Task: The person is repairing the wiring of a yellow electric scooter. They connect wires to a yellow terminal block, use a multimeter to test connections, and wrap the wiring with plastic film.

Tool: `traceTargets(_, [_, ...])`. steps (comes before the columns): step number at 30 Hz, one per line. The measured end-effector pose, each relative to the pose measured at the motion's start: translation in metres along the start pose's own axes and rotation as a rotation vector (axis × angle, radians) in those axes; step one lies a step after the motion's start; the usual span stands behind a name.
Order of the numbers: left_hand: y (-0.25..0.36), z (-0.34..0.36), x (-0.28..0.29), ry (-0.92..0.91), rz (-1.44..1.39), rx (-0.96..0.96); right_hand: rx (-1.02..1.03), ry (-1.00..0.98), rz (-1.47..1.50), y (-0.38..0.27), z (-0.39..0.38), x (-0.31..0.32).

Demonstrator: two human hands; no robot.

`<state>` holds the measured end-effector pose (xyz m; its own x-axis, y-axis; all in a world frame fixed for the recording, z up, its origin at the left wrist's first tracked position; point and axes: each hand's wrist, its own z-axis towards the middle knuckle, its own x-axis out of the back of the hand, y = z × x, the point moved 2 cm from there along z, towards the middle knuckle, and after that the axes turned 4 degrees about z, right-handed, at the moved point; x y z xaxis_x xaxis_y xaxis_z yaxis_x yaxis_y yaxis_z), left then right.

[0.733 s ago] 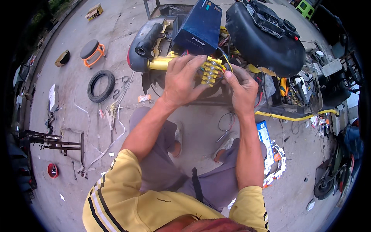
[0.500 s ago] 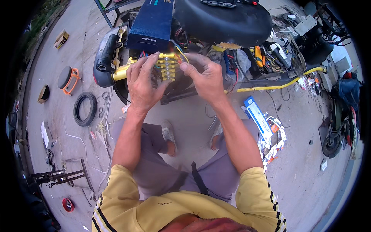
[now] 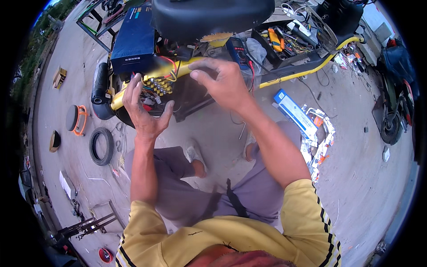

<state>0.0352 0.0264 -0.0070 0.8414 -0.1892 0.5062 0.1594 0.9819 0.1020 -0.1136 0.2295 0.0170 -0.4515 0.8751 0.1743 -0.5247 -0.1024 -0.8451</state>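
Observation:
A yellow terminal block (image 3: pixel 159 86) with a row of metal screws hangs among wires at the yellow frame tube (image 3: pixel 178 69) of an electric scooter. Red and yellow wires (image 3: pixel 172 73) run up from it. Just left of the block is my left hand (image 3: pixel 144 109), its fingers up and its thumb spread, holding nothing. My right hand (image 3: pixel 224 82) hovers over the frame, to the right of the block. A gap shows between its thumb and curved forefinger, and nothing is visible there.
Behind the hands are a dark blue box (image 3: pixel 133 44) and a black seat (image 3: pixel 213 18). Further right lie a multimeter (image 3: pixel 238 52) and a tray (image 3: pixel 284 60) of tools. A blue-white carton (image 3: pixel 296 113) and a tyre (image 3: pixel 101 146) rest on the ground.
Both hands have come away from the terminal block, which was between them. They are now further apart, the right one drawn off to the right. The whole view has shifted.

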Motion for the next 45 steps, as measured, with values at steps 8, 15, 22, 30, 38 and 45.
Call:
traceTargets(8, [0.048,-0.01,-0.02,0.102,-0.059,-0.274,-0.408,0.133,-0.685,0.08,0.033,0.119])
traceTargets(15, [0.104,0.006,-0.069,-0.222,-0.244,-0.428,-0.816,0.089,-0.563,0.179,0.036,0.123])
traceTargets(22, [0.104,-0.003,-0.106,-0.313,-0.311,-0.339,-0.831,-0.001,-0.681,0.169,0.041,0.093])
traceTargets(30, [0.127,0.0,-0.131,-0.371,-0.378,-0.305,-0.776,0.104,-0.442,0.175,0.038,0.109])
traceTargets(38, [0.136,0.0,-0.136,-0.405,-0.404,-0.25,-0.695,-0.001,-0.818,0.167,0.027,0.084])
traceTargets(45, [0.136,-0.001,-0.132,-0.438,-0.403,-0.237,-0.761,-0.077,-0.738,0.167,0.031,0.085])
